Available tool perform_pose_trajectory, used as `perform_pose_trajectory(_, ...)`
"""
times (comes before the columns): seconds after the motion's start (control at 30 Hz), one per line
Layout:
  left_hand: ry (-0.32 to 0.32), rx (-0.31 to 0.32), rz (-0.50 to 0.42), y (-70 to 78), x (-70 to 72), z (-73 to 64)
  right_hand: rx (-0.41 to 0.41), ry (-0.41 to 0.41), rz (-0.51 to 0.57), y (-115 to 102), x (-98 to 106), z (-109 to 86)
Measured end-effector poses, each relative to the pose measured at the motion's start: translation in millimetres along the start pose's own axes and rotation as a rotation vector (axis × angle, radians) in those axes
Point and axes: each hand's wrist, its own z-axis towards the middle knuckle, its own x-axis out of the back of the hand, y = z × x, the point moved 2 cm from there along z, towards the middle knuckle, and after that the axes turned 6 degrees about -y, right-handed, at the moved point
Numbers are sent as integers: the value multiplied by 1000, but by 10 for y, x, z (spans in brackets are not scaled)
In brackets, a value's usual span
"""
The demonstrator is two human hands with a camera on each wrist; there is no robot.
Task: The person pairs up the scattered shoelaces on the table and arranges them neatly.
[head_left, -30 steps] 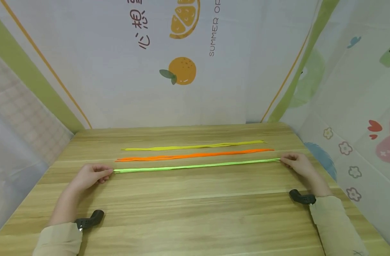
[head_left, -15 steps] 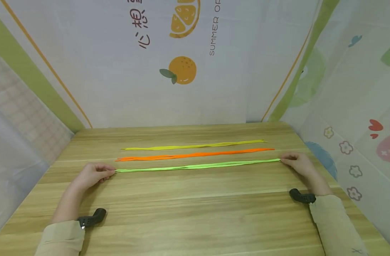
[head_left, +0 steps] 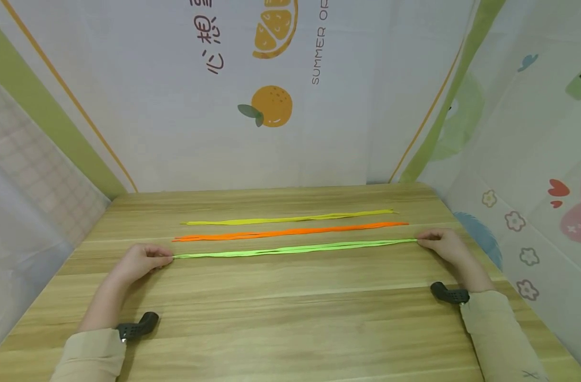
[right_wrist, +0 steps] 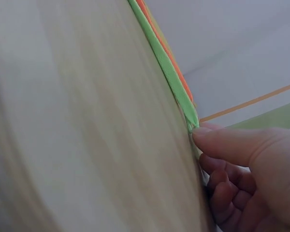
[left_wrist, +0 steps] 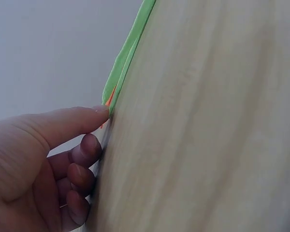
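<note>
A light green shoelace [head_left: 238, 253], with strands lying side by side, stretches across the wooden table. My left hand [head_left: 141, 262] pinches its left end between thumb and fingers; in the left wrist view the thumb [left_wrist: 77, 123] presses on the lace tip and the other fingers are curled below. At the opposite end my right hand [head_left: 447, 248] pinches the lace; the right wrist view shows the thumb [right_wrist: 227, 142] on that tip. Just beyond lies an orange shoelace [head_left: 319, 229], and farther back a yellow shoelace [head_left: 243, 220], all three roughly parallel.
The wooden tabletop [head_left: 290, 323] extends in front of the laces. A white printed cloth [head_left: 338, 138] hangs along its far edge, and another patterned cloth [head_left: 500, 159] closes off the right side. Black wrist cameras sit on both forearms.
My left hand has shifted slightly to the right with the green shoelace's end. The lace's strands have spread apart a little along the middle. My right hand stays nearly still.
</note>
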Motion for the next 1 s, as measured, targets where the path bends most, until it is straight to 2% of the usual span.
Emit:
perform_pose_trajectory(0.2,11,-35,71,25,6,13,26,23,-37,23,8,10)
perform_pose_trajectory(0.4,-16,-36,61,40,6,10,41,19,-62,-10,6,2)
perform_pose_trajectory(0.83,-84,-32,-46,100,44,-13,44,-7,-82,-68,19,1)
perform_pose_trajectory(0.9,-95,-36,-51,100,56,-10,37,-25,-45,-82,21,-9)
perform_pose_trajectory(1.0,-117,-47,-24,88,75,-3,-6,-97,140,-97,23,-36)
